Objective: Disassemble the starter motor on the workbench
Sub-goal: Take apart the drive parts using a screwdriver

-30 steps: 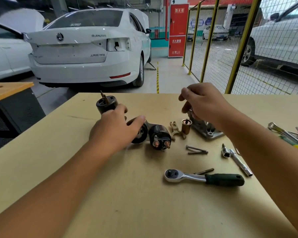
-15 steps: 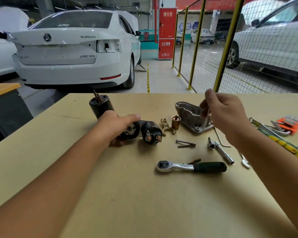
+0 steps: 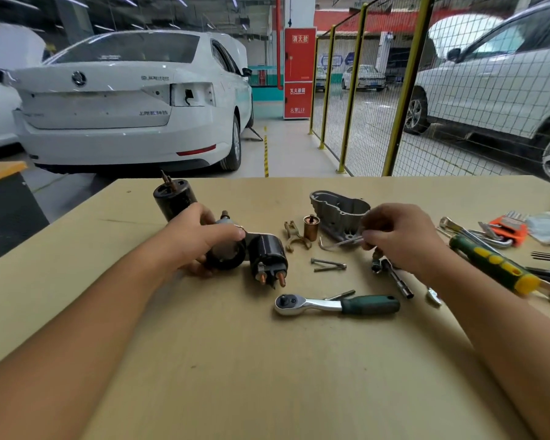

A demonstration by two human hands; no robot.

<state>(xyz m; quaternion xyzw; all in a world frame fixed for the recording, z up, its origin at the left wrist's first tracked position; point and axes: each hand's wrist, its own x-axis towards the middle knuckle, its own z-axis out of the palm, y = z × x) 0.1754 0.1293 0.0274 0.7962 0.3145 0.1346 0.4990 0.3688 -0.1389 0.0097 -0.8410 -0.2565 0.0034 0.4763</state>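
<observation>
Steel hex key (image 3: 340,243) pinched by R hand (image 3: 400,236).

On my tan workbench (image 3: 267,376) I see the black motor body (image 3: 173,200), a black solenoid (image 3: 267,252) with copper-coloured studs, a copper-coloured plunger (image 3: 311,228), a grey cast housing (image 3: 338,209), a chrome ratchet (image 3: 335,304) with dark green grip, and a green-and-yellow handle (image 3: 492,265) far right.
</observation>
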